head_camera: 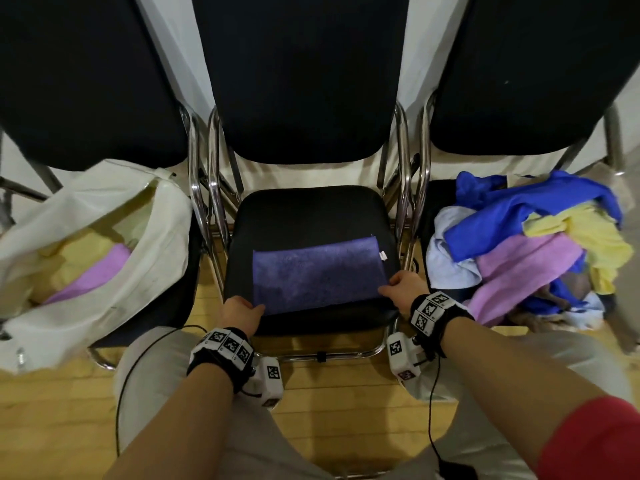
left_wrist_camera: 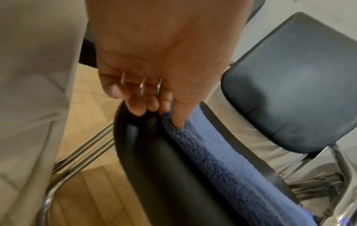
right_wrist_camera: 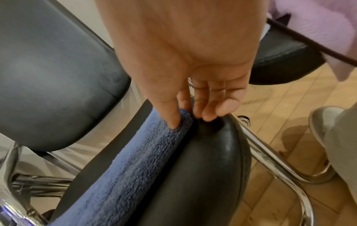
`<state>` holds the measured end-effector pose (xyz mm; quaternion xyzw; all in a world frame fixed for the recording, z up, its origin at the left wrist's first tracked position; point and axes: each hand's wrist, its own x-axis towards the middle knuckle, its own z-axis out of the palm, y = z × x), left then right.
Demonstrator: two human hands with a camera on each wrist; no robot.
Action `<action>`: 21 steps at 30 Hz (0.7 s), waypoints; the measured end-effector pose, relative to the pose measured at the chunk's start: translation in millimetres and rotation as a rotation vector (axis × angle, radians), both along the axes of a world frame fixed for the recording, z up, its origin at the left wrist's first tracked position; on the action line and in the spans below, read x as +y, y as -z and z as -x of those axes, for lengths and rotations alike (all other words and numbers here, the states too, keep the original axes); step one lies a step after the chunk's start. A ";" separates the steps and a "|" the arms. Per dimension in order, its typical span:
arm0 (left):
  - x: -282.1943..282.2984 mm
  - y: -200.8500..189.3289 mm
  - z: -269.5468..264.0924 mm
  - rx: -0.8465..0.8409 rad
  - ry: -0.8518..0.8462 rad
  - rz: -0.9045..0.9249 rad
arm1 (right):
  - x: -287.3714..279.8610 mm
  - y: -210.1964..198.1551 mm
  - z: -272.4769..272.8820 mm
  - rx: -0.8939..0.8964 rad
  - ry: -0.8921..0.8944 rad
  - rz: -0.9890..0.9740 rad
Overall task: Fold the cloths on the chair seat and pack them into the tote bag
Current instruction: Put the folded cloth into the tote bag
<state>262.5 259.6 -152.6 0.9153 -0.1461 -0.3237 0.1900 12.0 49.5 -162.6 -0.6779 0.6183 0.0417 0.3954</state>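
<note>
A dark blue cloth (head_camera: pixel 318 275) lies flat as a wide rectangle on the front half of the middle chair's black seat (head_camera: pixel 304 209). My left hand (head_camera: pixel 242 311) pinches its near left corner, thumb on top and the other fingers curled at the seat edge. My right hand (head_camera: pixel 398 287) pinches the near right corner the same way. The left wrist view shows the left hand (left_wrist_camera: pixel 162 116) on the cloth (left_wrist_camera: pixel 222 165). In the right wrist view the right hand (right_wrist_camera: pixel 190 119) holds the cloth (right_wrist_camera: pixel 135 160). A white tote bag (head_camera: pixel 86 209) stands open on the left chair.
Inside the tote bag lie a yellow cloth (head_camera: pixel 76 258) and a pink cloth (head_camera: pixel 100 271). A loose pile of blue, yellow, pink and pale cloths (head_camera: pixel 526 251) covers the right chair. Chrome chair frames (head_camera: pixel 403 202) stand between the seats. My knees flank the seat on a wooden floor.
</note>
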 end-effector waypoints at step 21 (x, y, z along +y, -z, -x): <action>-4.7 -8.2 -1.8 0.027 -0.079 0.008 | -6.1 -1.2 -14.5 0.091 -0.036 0.080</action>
